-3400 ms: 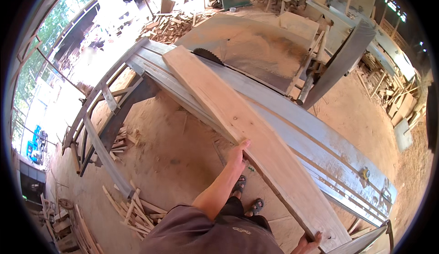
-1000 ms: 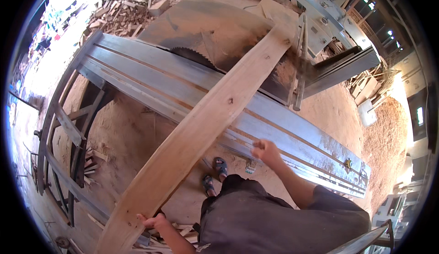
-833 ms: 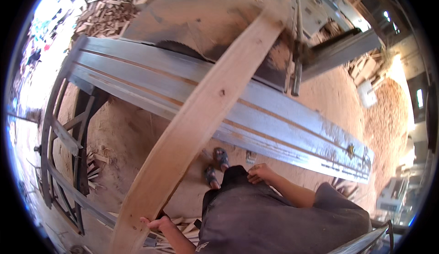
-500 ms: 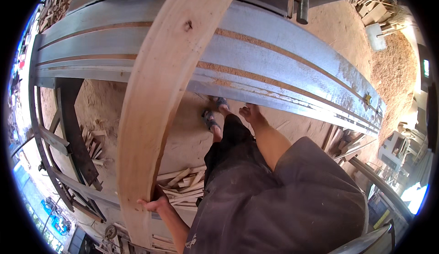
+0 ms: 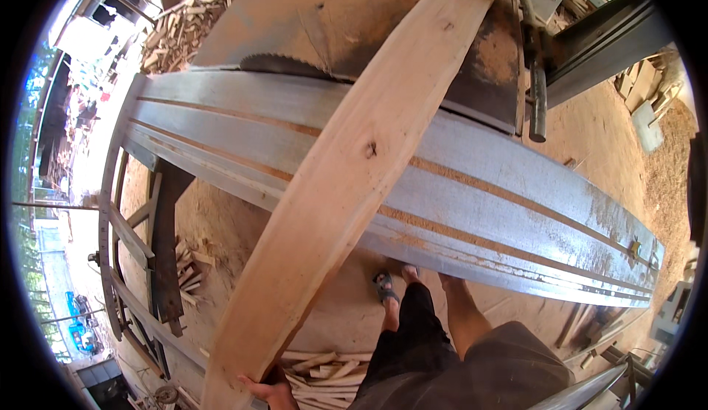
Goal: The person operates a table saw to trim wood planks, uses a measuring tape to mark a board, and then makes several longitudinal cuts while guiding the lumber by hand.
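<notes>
A long pale wooden plank [image 5: 350,167] with dark knots lies slantwise across a metal saw table [image 5: 509,211]. It overhangs the table's front edge towards me. My left hand [image 5: 267,391] grips the plank's right edge near its near end, thumb on top and the other fingers hidden beneath. Behind the table's sliding part, a toothed circular saw blade [image 5: 287,64] shows left of the plank. My right forearm reaches to the table's front edge, where little of my right hand [image 5: 450,282] shows; its fingers are hidden.
Offcuts lie in a pile [image 5: 328,373] by my left hand and a heap [image 5: 188,30] at the far left. A metal frame [image 5: 118,240] stands left under the table. A dark beam [image 5: 612,41] and a bar [image 5: 538,108] stand at the far right. Sawdust covers the floor.
The view has shifted, bringing in the plank's far end and more of the saw. The plank slants more to the right. My right hand's curled fingers, visible before, are now hidden at the table edge.
</notes>
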`<state>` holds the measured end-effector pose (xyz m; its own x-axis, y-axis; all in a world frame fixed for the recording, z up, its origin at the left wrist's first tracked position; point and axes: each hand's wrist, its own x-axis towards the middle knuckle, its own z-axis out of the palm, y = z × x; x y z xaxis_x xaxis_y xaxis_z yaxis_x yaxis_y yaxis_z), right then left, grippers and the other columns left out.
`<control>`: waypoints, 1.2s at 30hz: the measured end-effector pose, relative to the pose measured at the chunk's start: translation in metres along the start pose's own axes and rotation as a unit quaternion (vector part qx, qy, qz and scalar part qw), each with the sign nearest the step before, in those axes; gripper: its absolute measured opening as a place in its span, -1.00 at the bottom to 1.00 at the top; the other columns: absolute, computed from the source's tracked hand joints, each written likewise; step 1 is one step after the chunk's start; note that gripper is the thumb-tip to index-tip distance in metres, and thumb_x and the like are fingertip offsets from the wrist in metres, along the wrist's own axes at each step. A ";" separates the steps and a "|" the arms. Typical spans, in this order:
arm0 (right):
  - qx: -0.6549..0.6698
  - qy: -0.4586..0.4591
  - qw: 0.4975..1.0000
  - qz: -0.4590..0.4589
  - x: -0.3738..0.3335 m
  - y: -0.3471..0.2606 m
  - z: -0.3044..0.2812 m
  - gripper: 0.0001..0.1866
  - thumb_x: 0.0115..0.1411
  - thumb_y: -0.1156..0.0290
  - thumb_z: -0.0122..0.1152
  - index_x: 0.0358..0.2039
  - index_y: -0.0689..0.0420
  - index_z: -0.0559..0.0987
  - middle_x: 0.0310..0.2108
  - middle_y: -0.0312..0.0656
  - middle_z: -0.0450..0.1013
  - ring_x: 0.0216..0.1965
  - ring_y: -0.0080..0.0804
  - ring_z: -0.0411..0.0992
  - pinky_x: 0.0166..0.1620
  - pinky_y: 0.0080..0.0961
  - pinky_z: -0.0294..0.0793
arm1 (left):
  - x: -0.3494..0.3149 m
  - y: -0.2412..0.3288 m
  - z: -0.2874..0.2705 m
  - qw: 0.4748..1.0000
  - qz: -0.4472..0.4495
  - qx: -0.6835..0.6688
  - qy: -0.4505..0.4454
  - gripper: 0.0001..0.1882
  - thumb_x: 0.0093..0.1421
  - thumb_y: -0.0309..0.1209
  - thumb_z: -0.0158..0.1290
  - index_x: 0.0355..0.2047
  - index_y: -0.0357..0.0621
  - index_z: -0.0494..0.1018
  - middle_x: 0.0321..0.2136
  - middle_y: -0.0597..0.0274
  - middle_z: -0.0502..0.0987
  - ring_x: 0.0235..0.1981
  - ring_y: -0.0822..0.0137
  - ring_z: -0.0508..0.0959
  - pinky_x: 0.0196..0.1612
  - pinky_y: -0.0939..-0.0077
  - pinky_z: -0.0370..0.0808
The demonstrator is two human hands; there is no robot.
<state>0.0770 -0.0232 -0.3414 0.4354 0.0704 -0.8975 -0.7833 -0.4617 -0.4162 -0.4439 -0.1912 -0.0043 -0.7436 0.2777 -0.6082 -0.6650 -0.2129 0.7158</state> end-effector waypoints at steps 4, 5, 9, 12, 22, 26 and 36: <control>-0.033 -0.015 0.999 -0.004 -0.006 0.001 -0.009 -0.77 0.31 0.25 0.14 -0.24 0.17 0.50 -0.40 0.01 0.54 -0.36 0.01 0.60 -0.26 -0.04 0.66 | -0.031 -0.019 0.038 0.996 0.056 0.033 -0.055 -0.09 0.22 0.27 0.04 0.36 -0.13 0.24 0.30 -0.01 0.35 0.28 0.02 0.38 0.27 0.03 0.41; -0.043 -0.021 0.999 -0.007 -0.008 0.003 -0.012 -0.77 0.31 0.25 0.14 -0.24 0.17 0.50 -0.40 0.01 0.54 -0.36 0.00 0.60 -0.26 -0.04 0.66 | -0.031 -0.027 0.053 0.996 0.048 0.007 -0.070 -0.11 0.22 0.22 0.07 0.36 -0.14 0.24 0.30 0.00 0.35 0.28 0.03 0.38 0.28 0.03 0.41; -0.154 -0.113 0.981 -0.037 -0.053 -0.003 -0.016 -0.77 0.31 0.26 0.15 -0.23 0.18 0.51 -0.40 0.00 0.55 -0.38 -0.01 0.60 -0.28 -0.05 0.67 | -0.041 -0.049 0.073 0.993 0.043 -0.069 -0.089 -0.18 0.20 0.02 0.18 0.34 -0.18 0.26 0.31 0.04 0.35 0.28 0.06 0.38 0.32 0.03 0.40; -0.225 -0.270 0.936 0.020 -0.098 -0.027 -0.016 -0.78 0.25 0.33 0.27 -0.19 0.20 0.56 -0.36 -0.01 0.59 -0.46 -0.10 0.61 -0.40 -0.11 0.67 | -0.044 -0.052 0.089 0.981 -0.001 -0.127 -0.147 -0.19 0.14 -0.07 0.26 0.33 -0.11 0.29 0.30 0.05 0.37 0.27 0.02 0.40 0.29 -0.10 0.43; -0.341 -0.366 0.808 -0.311 -0.433 -0.131 0.094 -0.22 0.24 0.24 0.31 0.32 0.39 0.22 -0.38 -0.07 0.60 -0.44 -0.41 0.57 -0.47 -0.47 0.51 | -0.054 -0.029 0.066 0.983 -0.059 -0.171 0.006 -0.27 0.14 -0.07 0.23 0.29 -0.03 0.37 0.22 0.04 0.45 0.24 -0.05 0.43 0.23 -0.21 0.47; -0.392 -0.382 0.752 -0.368 -0.444 -0.137 0.129 -0.05 0.18 0.22 0.38 0.38 0.41 0.06 -0.27 0.02 0.60 -0.33 -0.31 0.61 -0.40 -0.40 0.57 | -0.067 -0.019 0.045 0.975 -0.084 -0.206 0.025 -0.24 0.10 -0.07 0.23 0.30 -0.03 0.37 0.24 0.04 0.43 0.26 -0.07 0.41 0.25 -0.23 0.42; -0.445 -0.311 0.653 -0.528 -0.412 -0.096 0.156 0.01 0.07 0.29 0.47 0.35 0.37 0.03 -0.07 0.13 0.58 -0.05 -0.04 0.60 -0.04 -0.22 0.57 | -0.064 -0.022 0.005 0.975 -0.073 -0.207 -0.038 -0.18 0.08 -0.04 0.22 0.34 -0.03 0.30 0.27 0.02 0.38 0.29 -0.11 0.35 0.31 -0.23 0.33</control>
<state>-0.0963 0.1304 0.0457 0.0439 0.9827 -0.1801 0.4962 -0.1779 -0.8498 -0.3812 -0.1996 0.0205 -0.6428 0.3976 -0.6548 -0.7452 -0.5223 0.4145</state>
